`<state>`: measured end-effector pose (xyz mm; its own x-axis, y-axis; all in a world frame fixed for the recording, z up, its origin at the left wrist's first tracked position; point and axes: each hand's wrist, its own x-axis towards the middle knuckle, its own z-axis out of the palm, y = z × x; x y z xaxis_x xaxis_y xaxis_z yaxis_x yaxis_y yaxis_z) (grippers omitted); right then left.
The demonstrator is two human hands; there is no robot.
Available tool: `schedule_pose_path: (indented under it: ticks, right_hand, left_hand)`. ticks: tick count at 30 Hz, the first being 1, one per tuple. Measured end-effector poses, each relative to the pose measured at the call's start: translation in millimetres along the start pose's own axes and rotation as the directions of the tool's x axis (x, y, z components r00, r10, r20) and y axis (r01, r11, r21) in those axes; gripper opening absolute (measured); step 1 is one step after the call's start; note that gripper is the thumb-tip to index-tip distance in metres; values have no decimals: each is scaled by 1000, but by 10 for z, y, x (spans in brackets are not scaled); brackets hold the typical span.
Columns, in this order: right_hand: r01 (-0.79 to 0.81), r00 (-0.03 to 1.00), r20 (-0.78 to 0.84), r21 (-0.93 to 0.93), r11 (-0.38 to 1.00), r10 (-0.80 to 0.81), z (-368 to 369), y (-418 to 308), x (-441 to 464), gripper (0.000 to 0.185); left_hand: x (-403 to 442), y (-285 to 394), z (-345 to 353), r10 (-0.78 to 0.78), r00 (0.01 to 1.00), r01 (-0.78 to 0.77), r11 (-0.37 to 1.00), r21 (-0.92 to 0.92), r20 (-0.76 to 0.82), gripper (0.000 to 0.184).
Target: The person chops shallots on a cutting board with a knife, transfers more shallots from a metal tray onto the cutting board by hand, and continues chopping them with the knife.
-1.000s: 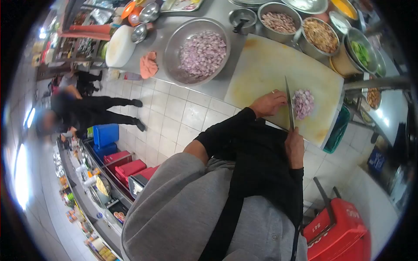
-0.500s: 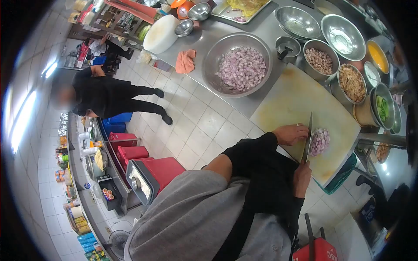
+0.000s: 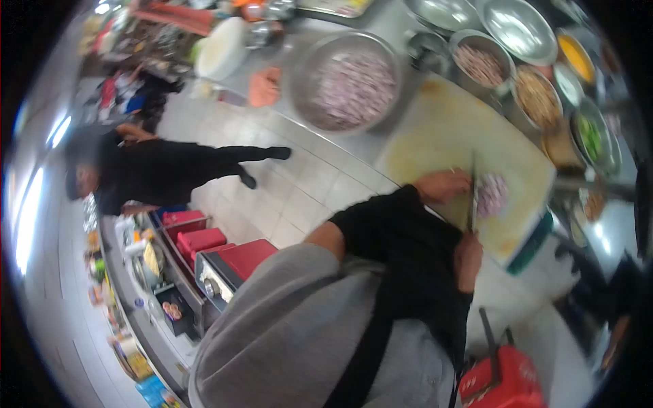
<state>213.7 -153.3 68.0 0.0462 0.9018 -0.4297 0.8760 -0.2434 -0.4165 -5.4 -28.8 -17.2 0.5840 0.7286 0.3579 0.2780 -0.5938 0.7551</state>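
Observation:
My right hand [image 3: 468, 258] is wrapped round the handle of a kitchen knife [image 3: 474, 207], whose blade points away from me over a pale, yellow-stained cutting board [image 3: 422, 139]. Close against the blade's left side, my left hand [image 3: 443, 185] has its fingers bent and held together; whatever they pinch is hidden. A small heap of chopped purple onion or shallot [image 3: 492, 196] lies on the board right of the blade. Farther off, a large steel bowl [image 3: 299, 81] holds many more such pieces [image 3: 357, 88].
Past the board stand steel containers of minced [image 3: 481, 64] and shredded [image 3: 539, 98] food, plus a bowl with greens [image 3: 590, 139]. An orange cloth [image 3: 264, 87] lies at the table edge. Another person in black [image 3: 163, 170] stands on the left; a red container [image 3: 500, 381] is at lower right.
The view has shifted and blurred, so the table things sit farther left and higher. The person in black has changed leg position. The knife and both my hands keep nearly the same arrangement.

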Motion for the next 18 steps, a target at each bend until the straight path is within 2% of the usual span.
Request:
schedule_pose_path:
  ticks: [1, 2, 3, 4, 5, 6, 7, 11, 18]
  right_hand:
    - [178, 984, 28, -73, 981, -176, 62, 144, -1, 27]
    - [114, 992, -36, -108, 988, -119, 121, 127, 0, 22]
    - [192, 972, -112, -130, 973, -207, 202, 226, -51, 21]
    - [287, 943, -147, -90, 954, -298, 175, 213, -30, 20]
    - [64, 996, -59, -1, 998, -64, -4, 8, -60, 19]
    - [64, 993, -101, 10, 998, -63, -88, -49, -107, 20]
    - [85, 987, -138, 28, 996, -81, -131, -65, -138, 22]
    - [97, 982, -163, -5, 995, -96, -202, -70, -166, 27]
    - [111, 982, -148, -28, 993, -113, -205, -76, -162, 27]
  left_hand:
    - [35, 120, -139, -8, 998, 7, 1000, 29, 60, 35]
    - [-62, -62, -61, 31, 998, -29, 999, -31, 52, 38]
    - [-43, -20, -74, -84, 994, 91, 991, -94, 74, 41]
    - [-36, 69, -102, -130, 991, 132, 989, -70, 30, 39]
    - [-23, 23, -89, -79, 997, 79, 995, -59, 1, 30]
    - [94, 244, -131, -174, 984, 173, 984, -33, -36, 21]
    - [133, 265, -123, -138, 987, 141, 990, 29, -85, 17]
    - [241, 454, -210, -194, 974, 201, 979, 45, -116, 16]
    - [199, 399, -183, -155, 980, 163, 985, 62, -125, 16]
